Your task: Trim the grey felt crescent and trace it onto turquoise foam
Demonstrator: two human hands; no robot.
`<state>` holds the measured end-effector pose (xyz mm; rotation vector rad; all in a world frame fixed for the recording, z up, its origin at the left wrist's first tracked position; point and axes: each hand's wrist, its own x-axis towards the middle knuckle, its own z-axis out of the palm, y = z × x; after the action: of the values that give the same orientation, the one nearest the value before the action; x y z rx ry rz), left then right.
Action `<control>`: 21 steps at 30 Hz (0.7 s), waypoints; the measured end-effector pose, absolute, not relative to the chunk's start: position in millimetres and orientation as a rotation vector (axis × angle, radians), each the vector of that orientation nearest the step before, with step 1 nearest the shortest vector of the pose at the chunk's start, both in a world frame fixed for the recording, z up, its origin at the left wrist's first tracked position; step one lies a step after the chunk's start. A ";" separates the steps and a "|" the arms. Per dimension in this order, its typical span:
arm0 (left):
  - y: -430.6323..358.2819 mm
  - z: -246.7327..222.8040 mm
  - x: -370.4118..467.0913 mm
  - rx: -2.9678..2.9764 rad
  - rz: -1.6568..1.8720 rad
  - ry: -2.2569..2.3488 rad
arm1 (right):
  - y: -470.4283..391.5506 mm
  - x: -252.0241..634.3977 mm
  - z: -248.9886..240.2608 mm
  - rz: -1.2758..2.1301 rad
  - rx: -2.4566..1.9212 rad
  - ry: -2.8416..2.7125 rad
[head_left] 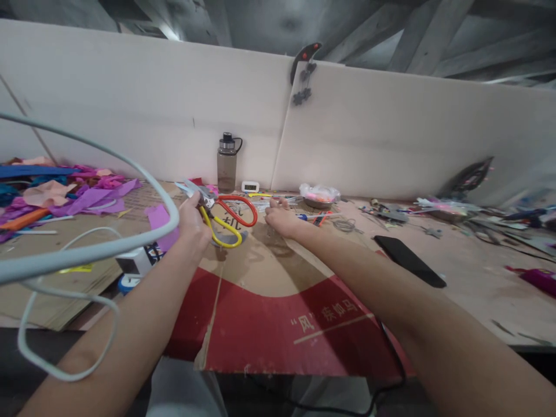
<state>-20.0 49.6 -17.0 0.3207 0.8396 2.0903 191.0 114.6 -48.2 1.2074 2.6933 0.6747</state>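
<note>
My left hand (pixel 194 223) is closed around the blade end of a pair of scissors (pixel 230 231). One handle loop is red and the other yellow, and both point right, away from the palm. My right hand (pixel 282 219) is just above the cardboard, its fingers curled together; what they pinch, if anything, is too small to make out. Close beside it on the right lies a thin tool with a blue part (pixel 302 216). Behind both hands stand a grey water bottle (pixel 226 165) and a small white digital clock (pixel 250 186).
Flattened cardboard (pixel 260 333) with a red printed band covers the table front. Colourful fabric scraps (pixel 82 191) pile up at left. A white cable (pixel 143 234) loops near the left forearm. A black phone (pixel 408 260), a bowl with plastic wrap (pixel 319 197) and scattered bits lie right.
</note>
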 end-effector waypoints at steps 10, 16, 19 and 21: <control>46.0 -14.6 -17.8 0.305 2.075 0.853 | 128.5 184.5 -44.1 0.654 1.116 2.707; 44.2 -14.1 -16.9 0.287 2.068 0.875 | 134.8 181.6 -43.2 0.592 1.077 2.702; 44.8 -13.7 -17.3 0.300 2.092 0.848 | 130.2 184.1 -45.5 0.586 1.064 2.705; 46.6 -14.9 -18.1 0.314 2.109 0.817 | 125.2 187.6 -47.8 0.590 1.072 2.715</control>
<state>-18.1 46.6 -14.9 0.3142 0.8165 2.1090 187.6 125.2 -47.8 1.0720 2.7149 0.5900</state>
